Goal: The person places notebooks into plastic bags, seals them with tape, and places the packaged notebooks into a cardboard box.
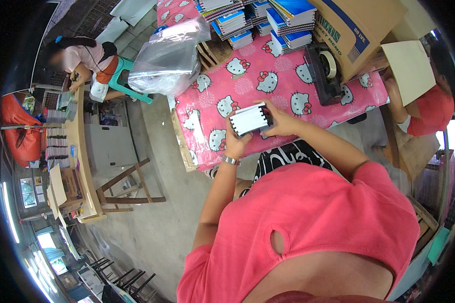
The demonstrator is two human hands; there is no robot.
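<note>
Head view: small notebook stack (249,120) between left grip (235,143) and right grip (283,121), both snug around its sides.

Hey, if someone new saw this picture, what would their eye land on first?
Most likely the bright pink cat-print tablecloth, spread in front of the person. Over its near part, the left hand and right hand hold a small white-paged stack between them. Blue-covered spiral notebooks pile up at the far side, beside a big cardboard box.
</note>
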